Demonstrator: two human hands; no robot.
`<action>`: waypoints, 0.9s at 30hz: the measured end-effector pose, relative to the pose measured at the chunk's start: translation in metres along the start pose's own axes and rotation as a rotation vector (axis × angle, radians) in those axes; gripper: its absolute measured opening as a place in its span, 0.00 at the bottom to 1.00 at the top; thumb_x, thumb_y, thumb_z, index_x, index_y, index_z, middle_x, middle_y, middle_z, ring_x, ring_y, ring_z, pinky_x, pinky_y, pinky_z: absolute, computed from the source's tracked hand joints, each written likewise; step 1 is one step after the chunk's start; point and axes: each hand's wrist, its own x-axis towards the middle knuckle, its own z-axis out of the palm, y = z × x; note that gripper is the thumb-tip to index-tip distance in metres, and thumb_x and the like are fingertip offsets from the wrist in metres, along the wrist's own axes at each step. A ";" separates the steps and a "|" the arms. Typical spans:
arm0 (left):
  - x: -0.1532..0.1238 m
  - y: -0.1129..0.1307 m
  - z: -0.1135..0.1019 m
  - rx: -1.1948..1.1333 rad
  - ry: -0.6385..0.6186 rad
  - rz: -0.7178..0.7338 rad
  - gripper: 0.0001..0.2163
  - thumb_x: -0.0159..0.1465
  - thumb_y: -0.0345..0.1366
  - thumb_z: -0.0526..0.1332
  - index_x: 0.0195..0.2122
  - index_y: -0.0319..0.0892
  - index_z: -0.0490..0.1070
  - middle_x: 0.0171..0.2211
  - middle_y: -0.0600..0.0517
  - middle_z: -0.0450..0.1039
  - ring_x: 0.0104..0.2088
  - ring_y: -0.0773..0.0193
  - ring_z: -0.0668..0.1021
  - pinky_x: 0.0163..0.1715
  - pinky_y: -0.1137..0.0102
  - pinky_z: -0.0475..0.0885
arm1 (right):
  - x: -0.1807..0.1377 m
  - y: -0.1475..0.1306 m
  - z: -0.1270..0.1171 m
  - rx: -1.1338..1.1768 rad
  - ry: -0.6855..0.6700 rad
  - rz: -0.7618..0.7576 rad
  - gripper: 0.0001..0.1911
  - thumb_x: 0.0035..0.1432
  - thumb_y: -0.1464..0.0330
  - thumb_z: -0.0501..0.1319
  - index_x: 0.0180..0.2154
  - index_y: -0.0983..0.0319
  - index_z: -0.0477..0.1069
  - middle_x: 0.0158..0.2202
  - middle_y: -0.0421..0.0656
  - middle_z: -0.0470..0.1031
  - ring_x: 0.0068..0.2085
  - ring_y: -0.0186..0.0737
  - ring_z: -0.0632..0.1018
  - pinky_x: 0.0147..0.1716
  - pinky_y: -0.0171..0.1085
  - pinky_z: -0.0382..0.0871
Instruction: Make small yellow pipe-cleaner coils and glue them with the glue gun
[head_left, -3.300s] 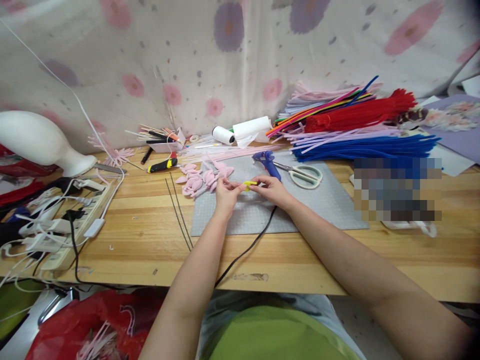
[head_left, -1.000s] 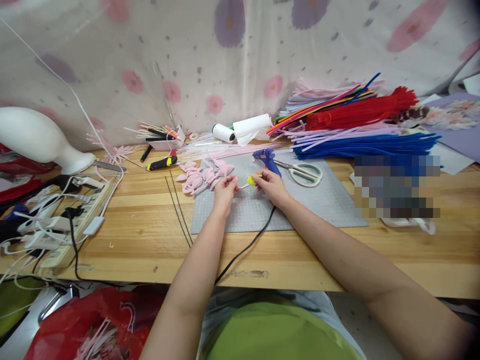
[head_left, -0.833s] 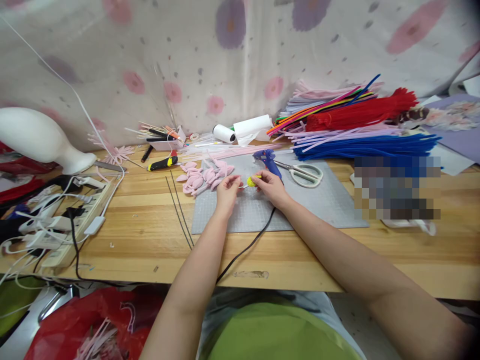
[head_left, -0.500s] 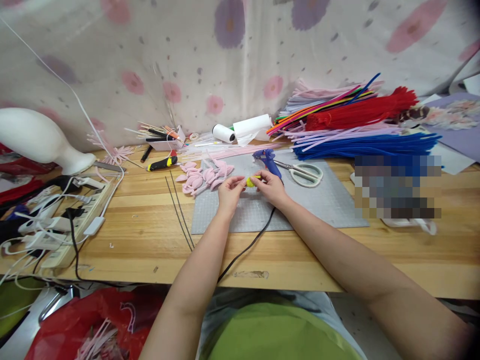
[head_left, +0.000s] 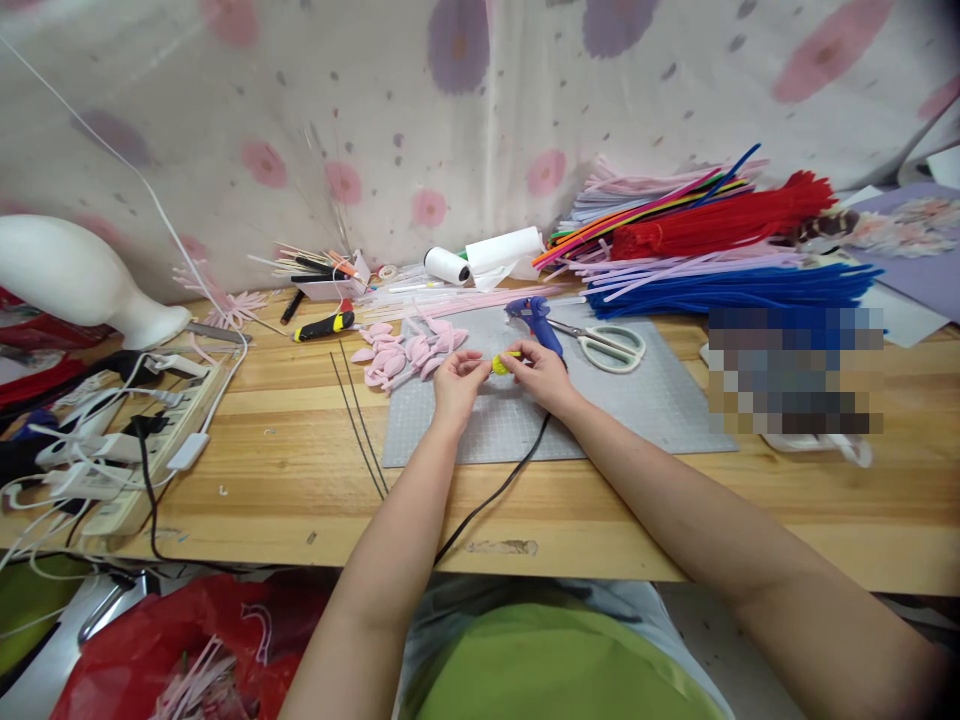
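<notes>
At the center of the frame, a person's right hand (head_left: 546,378) pinches a small yellow piece (head_left: 499,366), with the left hand's (head_left: 456,388) fingertips at its left edge. Below is a gray mat (head_left: 637,400) on a wooden table (head_left: 262,450). Pink petals (head_left: 386,362) lie left of center; a blue glue gun (head_left: 536,325) and scissors (head_left: 589,340) lie right. Red stems (head_left: 720,225) are piled above blue stems (head_left: 727,292) at upper right.

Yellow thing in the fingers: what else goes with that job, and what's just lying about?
Likely in the job: yellow piece in the right fingers; mat; nearby glue gun, scissors, pink petals.
Probably just lying about: white head; red bundle; blue bundle.
</notes>
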 end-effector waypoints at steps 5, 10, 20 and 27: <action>0.000 0.003 0.000 -0.043 0.061 -0.009 0.15 0.42 0.33 0.67 0.29 0.40 0.63 0.20 0.58 0.67 0.24 0.72 0.71 0.31 0.71 0.70 | 0.001 0.004 -0.001 0.009 0.030 0.023 0.14 0.46 0.56 0.60 0.28 0.61 0.67 0.24 0.38 0.67 0.22 0.29 0.66 0.20 0.32 0.62; 0.002 0.001 -0.001 -0.027 0.057 0.067 0.12 0.46 0.34 0.65 0.30 0.39 0.65 0.25 0.54 0.68 0.29 0.69 0.72 0.30 0.71 0.71 | 0.001 0.004 -0.001 0.000 0.033 0.020 0.14 0.46 0.57 0.60 0.28 0.62 0.68 0.24 0.38 0.67 0.22 0.29 0.66 0.20 0.32 0.63; -0.001 -0.003 0.002 0.053 -0.071 0.059 0.14 0.43 0.36 0.68 0.30 0.39 0.68 0.25 0.54 0.71 0.27 0.70 0.74 0.30 0.73 0.68 | 0.000 0.000 0.000 -0.021 -0.002 -0.027 0.14 0.46 0.56 0.60 0.26 0.61 0.68 0.25 0.39 0.67 0.24 0.31 0.67 0.20 0.32 0.62; -0.001 0.003 0.000 -0.046 -0.021 -0.043 0.19 0.37 0.35 0.70 0.28 0.39 0.64 0.21 0.56 0.70 0.23 0.71 0.73 0.29 0.72 0.68 | -0.001 -0.002 0.000 0.139 -0.078 0.044 0.16 0.45 0.55 0.60 0.27 0.62 0.68 0.23 0.38 0.66 0.24 0.31 0.67 0.21 0.31 0.63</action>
